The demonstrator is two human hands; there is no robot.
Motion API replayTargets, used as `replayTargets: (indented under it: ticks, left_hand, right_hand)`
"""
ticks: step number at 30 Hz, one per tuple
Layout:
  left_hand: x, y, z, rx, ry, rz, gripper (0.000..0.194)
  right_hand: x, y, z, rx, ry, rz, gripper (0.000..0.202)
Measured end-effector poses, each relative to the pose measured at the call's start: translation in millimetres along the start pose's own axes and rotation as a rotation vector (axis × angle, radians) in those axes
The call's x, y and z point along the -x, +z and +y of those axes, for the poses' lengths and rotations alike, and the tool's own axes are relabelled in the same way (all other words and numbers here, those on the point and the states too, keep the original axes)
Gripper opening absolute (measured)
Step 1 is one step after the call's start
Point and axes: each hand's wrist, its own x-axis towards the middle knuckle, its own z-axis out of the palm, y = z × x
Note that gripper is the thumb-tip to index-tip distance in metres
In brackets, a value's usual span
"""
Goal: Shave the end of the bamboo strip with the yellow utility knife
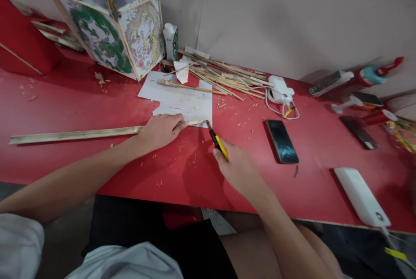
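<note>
A long split bamboo strip [78, 135] lies across the red table, its right end over a sheet of white paper [182, 101]. My left hand [162, 131] is closed around the strip near that end and presses it down. In my right hand [237, 164] is a yellow and black utility knife [219, 142], gripped by its handle. The knife's tip meets the strip's right end, just beyond my left fingers. Whether the blade has cut into the bamboo is too small to tell.
A paper lantern with dragon pictures [107, 36] stands at the back left beside a carton [170, 40]. Thin bamboo sticks [224, 75] are heaped by the wall. To the right lie a phone [282, 141], a white charger [281, 89] and a white power bank [360, 196]. Shavings dot the table.
</note>
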Motion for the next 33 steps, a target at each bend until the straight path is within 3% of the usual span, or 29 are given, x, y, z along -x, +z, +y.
replayTargets:
  ticks: [3, 7, 12, 17, 21, 26, 31, 33]
  left_hand:
    - [-0.2, -0.4, 0.0, -0.005, 0.001, 0.003, 0.036]
    - [-1.0, -2.1, 0.5, 0.001, -0.008, -0.020, 0.038]
    - [-1.3, -1.4, 1.1, -0.033, -0.013, -0.024, 0.039]
    - [-0.4, -1.3, 2.1, -0.041, -0.010, -0.036, 0.040]
    - [0.1, -2.4, 2.6, -0.050, -0.004, -0.033, 0.040]
    - [0.5, -3.6, 2.9, -0.040, -0.001, -0.031, 0.040]
    - [1.4, -3.6, 3.4, -0.042, 0.003, -0.035, 0.042]
    - [1.0, -2.8, 2.7, -0.045, 0.001, -0.035, 0.044]
  right_hand:
    - [0.4, 0.0, -3.9, -0.012, -0.044, -0.022, 0.039]
    - [-1.8, -2.8, -7.2, 0.080, 0.041, 0.007, 0.039]
    - [-1.9, -2.6, -12.7, 0.048, -0.040, -0.048, 0.038]
    - [-3.1, -2.3, -9.9, 0.085, 0.013, 0.009, 0.040]
    - [-1.5, -3.2, -13.5, 0.024, -0.059, -0.047, 0.039]
    - [-1.2, -5.0, -12.0, 0.058, 0.017, 0.001, 0.035]
    - [2.4, 0.6, -12.6, 0.031, -0.067, -0.041, 0.041]
    - [2.4, 3.2, -13.2, 0.057, -0.031, -0.021, 0.044]
